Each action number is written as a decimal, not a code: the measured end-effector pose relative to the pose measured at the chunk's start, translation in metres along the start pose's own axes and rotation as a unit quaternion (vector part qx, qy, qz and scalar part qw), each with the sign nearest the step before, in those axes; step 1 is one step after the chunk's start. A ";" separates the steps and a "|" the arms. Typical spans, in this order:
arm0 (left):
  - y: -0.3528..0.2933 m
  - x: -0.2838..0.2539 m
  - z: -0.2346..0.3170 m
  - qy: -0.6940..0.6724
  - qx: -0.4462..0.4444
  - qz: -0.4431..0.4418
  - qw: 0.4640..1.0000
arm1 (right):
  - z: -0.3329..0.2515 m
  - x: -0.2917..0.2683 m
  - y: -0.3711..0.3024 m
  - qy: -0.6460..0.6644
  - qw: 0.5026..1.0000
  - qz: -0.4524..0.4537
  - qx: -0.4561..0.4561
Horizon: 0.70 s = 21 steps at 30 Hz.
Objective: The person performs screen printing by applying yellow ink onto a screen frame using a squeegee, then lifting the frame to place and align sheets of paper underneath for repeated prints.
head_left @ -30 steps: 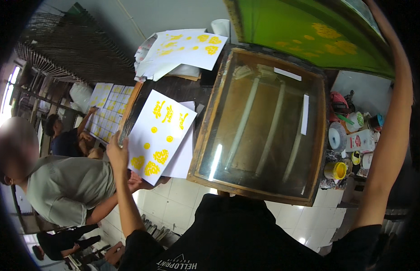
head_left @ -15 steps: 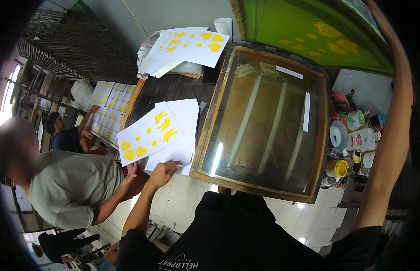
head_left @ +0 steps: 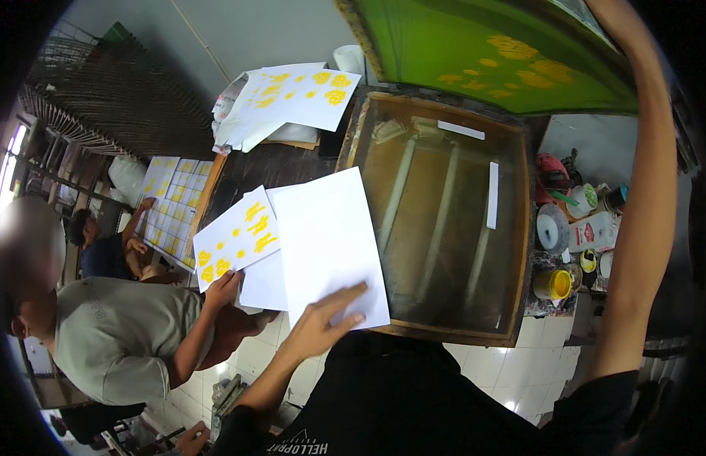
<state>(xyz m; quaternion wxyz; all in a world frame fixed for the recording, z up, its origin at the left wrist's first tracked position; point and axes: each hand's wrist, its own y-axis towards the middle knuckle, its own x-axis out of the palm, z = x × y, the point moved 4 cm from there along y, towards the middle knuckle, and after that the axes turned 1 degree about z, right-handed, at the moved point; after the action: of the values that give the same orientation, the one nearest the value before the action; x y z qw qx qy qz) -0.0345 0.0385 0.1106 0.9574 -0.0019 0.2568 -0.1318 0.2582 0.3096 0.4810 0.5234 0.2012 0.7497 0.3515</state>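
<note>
A blank white sheet of paper lies slanted, its right part over the glass-topped wooden frame and its left part over other sheets. My left hand rests on its near end, thumb and fingers spread on top, slightly blurred. At the upper right, my raised right hand grips the edge of a tilted green printing screen bearing yellow flower shapes; its fingertips are hidden. Two white strips are on the glass. To the left, a co-worker's hand holds a sheet printed in yellow.
Printed sheets are piled at the far end of the dark table. Right of the glass stand a yellow paint tub, a white jug and other containers. Another person lays a hand on a board of printed sheets by a drying rack.
My left hand has moved right with a blank sheet from the pile, bringing it partly over the glass. The co-worker now grips the printed sheet's near edge. My right hand still holds the screen up.
</note>
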 end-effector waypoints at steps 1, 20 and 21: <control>0.017 -0.001 -0.007 -0.014 -0.041 0.003 0.999 | 0.000 0.000 0.000 0.003 1.000 0.001 -0.008; 0.365 0.161 0.032 0.408 0.075 -0.095 0.905 | 0.019 0.000 0.018 0.016 0.999 -0.039 -0.030; 0.372 0.163 0.035 0.412 0.068 -0.103 0.903 | 0.019 0.000 0.019 0.015 0.999 -0.044 -0.028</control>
<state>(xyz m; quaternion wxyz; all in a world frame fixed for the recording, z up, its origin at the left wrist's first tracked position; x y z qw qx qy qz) 0.2116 0.3542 0.0341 0.7453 0.0912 0.6169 -0.2359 0.2743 0.3288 0.4914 0.5327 0.1482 0.7552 0.3520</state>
